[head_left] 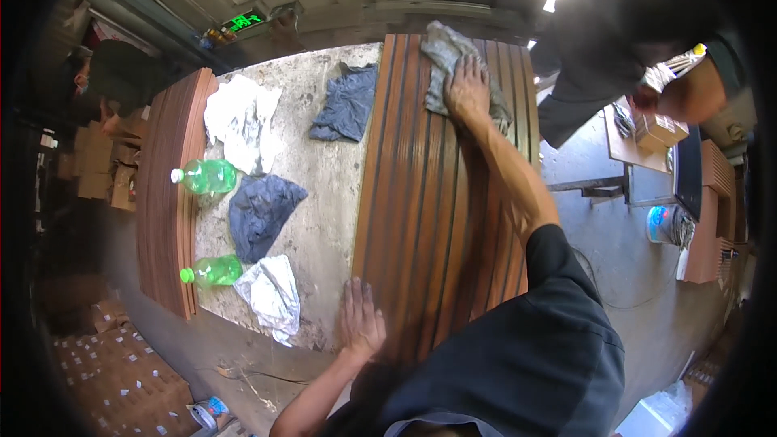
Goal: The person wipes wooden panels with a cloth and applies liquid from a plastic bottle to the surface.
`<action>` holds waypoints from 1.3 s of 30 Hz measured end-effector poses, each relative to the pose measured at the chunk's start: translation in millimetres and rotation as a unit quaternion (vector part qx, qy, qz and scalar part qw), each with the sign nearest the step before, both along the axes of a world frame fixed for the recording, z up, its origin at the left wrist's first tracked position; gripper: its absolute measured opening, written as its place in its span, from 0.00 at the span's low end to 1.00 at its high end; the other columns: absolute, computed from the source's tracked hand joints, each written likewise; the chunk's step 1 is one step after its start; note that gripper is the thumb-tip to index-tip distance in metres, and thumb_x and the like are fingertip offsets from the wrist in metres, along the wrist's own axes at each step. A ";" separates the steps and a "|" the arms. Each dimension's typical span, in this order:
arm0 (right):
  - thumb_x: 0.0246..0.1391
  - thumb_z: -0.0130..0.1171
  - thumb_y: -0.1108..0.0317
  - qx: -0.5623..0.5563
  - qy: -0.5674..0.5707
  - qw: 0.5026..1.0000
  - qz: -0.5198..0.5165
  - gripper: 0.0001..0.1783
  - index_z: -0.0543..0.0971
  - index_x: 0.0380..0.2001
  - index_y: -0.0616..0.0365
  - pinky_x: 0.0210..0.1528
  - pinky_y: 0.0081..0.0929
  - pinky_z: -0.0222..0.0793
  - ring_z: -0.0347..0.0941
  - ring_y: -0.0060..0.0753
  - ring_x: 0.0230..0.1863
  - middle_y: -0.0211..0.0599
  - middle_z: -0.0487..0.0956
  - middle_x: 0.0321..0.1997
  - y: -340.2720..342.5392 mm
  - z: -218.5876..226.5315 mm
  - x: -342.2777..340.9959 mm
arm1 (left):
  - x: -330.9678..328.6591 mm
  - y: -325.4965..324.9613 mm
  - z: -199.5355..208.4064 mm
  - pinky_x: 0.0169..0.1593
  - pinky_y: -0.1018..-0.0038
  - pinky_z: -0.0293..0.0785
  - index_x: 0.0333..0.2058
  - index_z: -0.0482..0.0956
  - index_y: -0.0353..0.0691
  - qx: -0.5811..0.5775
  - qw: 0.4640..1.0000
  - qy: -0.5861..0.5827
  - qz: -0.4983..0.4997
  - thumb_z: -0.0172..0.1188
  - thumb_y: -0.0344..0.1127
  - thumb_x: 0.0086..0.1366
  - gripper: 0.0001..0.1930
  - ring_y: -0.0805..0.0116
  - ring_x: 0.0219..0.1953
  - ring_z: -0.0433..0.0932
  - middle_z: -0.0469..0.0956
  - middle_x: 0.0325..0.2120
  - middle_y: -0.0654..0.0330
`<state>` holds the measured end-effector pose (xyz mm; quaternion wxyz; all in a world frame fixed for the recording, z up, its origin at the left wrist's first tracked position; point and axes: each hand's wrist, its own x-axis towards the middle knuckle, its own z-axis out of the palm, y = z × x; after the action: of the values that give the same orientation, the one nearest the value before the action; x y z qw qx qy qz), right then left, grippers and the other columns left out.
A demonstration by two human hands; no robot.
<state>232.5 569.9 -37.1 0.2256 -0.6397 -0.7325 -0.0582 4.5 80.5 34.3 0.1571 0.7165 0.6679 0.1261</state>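
While my right hand (469,91) is lying open, fingers nearly straight, on a crumpled grey cloth (443,50), that cloth is covering part of the far end of the brown slatted wooden panel (429,218). My left hand (362,324) is resting open and empty by the panel's near left edge; I cannot tell whether it is touching the wood. Farther left on the desk (324,210), two green bottles (210,176) are sitting near white cloths (243,125) and dark grey cloths (263,214), beside stacked brown boards (168,194).
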 end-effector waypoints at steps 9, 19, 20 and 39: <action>0.65 0.46 0.56 -0.132 0.008 0.986 0.105 0.36 0.59 0.70 0.68 0.78 0.49 0.41 0.49 0.55 0.78 0.56 0.57 0.76 -312.9 42.3 8.2 | -6.1 -3.1 -11.2 0.75 0.49 0.47 0.68 0.55 0.25 0.048 0.998 0.018 -0.018 0.47 0.35 0.69 0.32 0.35 0.73 0.49 0.50 0.71 0.35; 0.68 0.43 0.54 -0.141 0.001 0.988 0.057 0.36 0.58 0.71 0.69 0.78 0.49 0.38 0.47 0.55 0.79 0.58 0.55 0.76 -245.5 44.0 42.0 | -6.1 -4.4 -8.0 0.73 0.47 0.48 0.69 0.55 0.28 0.020 1.000 -0.002 -0.016 0.44 0.37 0.72 0.31 0.33 0.73 0.49 0.50 0.71 0.35; 0.69 0.42 0.53 -0.132 0.009 0.991 0.028 0.37 0.57 0.71 0.69 0.78 0.48 0.38 0.46 0.54 0.79 0.58 0.55 0.77 -207.4 36.3 52.2 | -4.6 -1.4 -5.9 0.73 0.47 0.49 0.70 0.54 0.28 0.013 1.000 -0.006 -0.015 0.44 0.37 0.72 0.31 0.32 0.73 0.49 0.50 0.71 0.35; 0.67 0.40 0.53 -0.020 -0.039 0.998 -0.054 0.35 0.63 0.68 0.68 0.76 0.50 0.44 0.53 0.57 0.76 0.57 0.61 0.74 14.4 3.2 85.0 | -1.2 -1.9 -5.0 0.72 0.46 0.52 0.69 0.56 0.29 0.027 1.000 0.003 0.003 0.45 0.35 0.70 0.31 0.30 0.71 0.53 0.52 0.71 0.35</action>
<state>317.6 584.3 -33.9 0.1809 -0.6798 -0.7062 -0.0805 3.4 78.6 29.4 0.1354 0.7191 0.6665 0.1426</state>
